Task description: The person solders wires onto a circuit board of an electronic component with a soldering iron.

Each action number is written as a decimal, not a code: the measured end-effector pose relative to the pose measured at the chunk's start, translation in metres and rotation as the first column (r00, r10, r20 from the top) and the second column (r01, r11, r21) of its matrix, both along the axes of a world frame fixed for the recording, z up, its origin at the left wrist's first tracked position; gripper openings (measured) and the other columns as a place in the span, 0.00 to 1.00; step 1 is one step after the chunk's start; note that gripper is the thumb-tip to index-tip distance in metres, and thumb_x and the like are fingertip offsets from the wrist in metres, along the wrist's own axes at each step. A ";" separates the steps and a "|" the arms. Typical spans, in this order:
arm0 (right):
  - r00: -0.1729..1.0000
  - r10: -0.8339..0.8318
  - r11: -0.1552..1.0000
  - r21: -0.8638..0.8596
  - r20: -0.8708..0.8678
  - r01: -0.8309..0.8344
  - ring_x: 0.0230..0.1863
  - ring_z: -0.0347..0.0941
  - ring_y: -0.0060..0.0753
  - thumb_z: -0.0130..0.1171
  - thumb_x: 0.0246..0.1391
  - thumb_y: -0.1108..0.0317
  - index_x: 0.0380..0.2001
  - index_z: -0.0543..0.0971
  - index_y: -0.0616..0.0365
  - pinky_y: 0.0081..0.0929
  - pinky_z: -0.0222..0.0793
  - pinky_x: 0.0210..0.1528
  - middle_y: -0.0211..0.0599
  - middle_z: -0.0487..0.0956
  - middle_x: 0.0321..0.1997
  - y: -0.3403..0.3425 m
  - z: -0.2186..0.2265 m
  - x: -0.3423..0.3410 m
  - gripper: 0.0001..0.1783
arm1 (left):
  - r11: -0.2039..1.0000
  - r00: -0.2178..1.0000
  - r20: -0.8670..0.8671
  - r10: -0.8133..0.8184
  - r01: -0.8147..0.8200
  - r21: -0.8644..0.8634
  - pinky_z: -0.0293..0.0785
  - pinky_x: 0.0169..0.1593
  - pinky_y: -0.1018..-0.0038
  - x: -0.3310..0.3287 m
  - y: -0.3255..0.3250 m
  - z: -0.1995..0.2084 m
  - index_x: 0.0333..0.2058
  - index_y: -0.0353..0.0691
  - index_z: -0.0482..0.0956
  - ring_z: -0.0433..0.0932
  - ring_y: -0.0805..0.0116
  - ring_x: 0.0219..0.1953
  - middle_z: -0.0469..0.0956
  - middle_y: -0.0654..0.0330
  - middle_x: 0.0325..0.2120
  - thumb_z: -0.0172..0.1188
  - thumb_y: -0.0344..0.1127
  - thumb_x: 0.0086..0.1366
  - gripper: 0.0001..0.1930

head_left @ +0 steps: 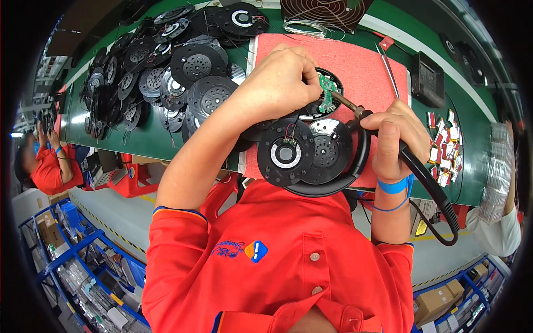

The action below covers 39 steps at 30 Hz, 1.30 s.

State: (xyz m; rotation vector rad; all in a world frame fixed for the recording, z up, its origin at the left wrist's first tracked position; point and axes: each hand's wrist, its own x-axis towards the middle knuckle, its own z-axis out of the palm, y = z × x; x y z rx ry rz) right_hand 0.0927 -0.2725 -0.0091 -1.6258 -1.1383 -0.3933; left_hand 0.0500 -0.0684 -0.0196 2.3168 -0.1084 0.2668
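My right hand (401, 136), with a blue band at its wrist, grips the black handle of a soldering iron (417, 166). The iron's metal tip points left and reaches a green circuit board (327, 86) in a round black ear cup (340, 83). At the board's left edge my left hand (284, 80) pinches thumb and finger together; what is between them is too small to make out. Below the cup, a black curved headband (333, 187) surrounds a disc with a white ring (286, 154) and a perforated disc (327, 151).
A pink mat (383, 72) lies on the green bench (150, 133). Black speaker discs (211, 94) with wires pile up at left. Tweezers (388, 69), a black tray (427, 80) and several small batteries (445, 147) lie at right. A fan grille (327, 12) stands behind. A co-worker (55, 166) sits far left.
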 end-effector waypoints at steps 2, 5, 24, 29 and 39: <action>1.000 -0.009 1.000 0.012 -0.004 0.009 0.13 0.64 0.27 0.55 0.46 0.76 0.18 0.77 0.61 0.23 0.58 0.17 0.32 0.77 0.16 0.000 0.000 0.001 0.06 | 1.000 1.000 0.001 0.004 -0.004 -0.002 0.70 0.43 0.64 0.000 0.000 0.000 0.20 0.30 0.80 0.74 0.50 0.35 0.78 0.50 0.26 0.60 0.28 0.42 0.06; 1.000 0.007 1.000 0.024 0.009 -0.007 0.13 0.63 0.26 0.55 0.46 0.77 0.19 0.77 0.61 0.22 0.58 0.17 0.33 0.77 0.17 0.000 0.000 0.000 0.06 | 1.000 1.000 -0.014 0.011 -0.011 0.018 0.70 0.44 0.65 -0.001 0.000 0.001 0.21 0.30 0.80 0.74 0.51 0.36 0.78 0.50 0.26 0.60 0.28 0.42 0.06; 0.999 0.002 1.000 -0.006 -0.033 -0.002 0.15 0.63 0.27 0.53 0.50 0.73 0.18 0.76 0.63 0.23 0.57 0.19 0.35 0.76 0.17 -0.005 0.002 -0.002 0.10 | 0.943 0.962 0.195 -0.189 0.123 0.310 0.64 0.53 0.65 -0.006 -0.002 0.004 0.23 0.36 0.75 0.68 0.57 0.48 0.74 0.59 0.40 0.61 0.27 0.49 0.03; 1.000 0.005 1.000 -0.012 -0.014 -0.006 0.14 0.66 0.27 0.56 0.46 0.76 0.18 0.77 0.60 0.23 0.61 0.18 0.32 0.76 0.16 -0.004 0.001 -0.002 0.06 | 0.927 0.958 0.178 -0.225 0.154 0.341 0.64 0.52 0.65 -0.005 -0.001 0.007 0.23 0.37 0.75 0.68 0.57 0.48 0.74 0.60 0.39 0.60 0.27 0.49 0.03; 0.999 0.037 0.998 -0.050 -0.013 -0.038 0.16 0.61 0.26 0.50 0.52 0.72 0.18 0.76 0.66 0.24 0.54 0.19 0.36 0.76 0.17 -0.002 0.000 -0.003 0.12 | 0.929 0.963 0.164 -0.215 0.150 0.338 0.64 0.52 0.65 -0.006 -0.002 0.006 0.23 0.37 0.75 0.69 0.57 0.48 0.74 0.60 0.39 0.60 0.27 0.49 0.03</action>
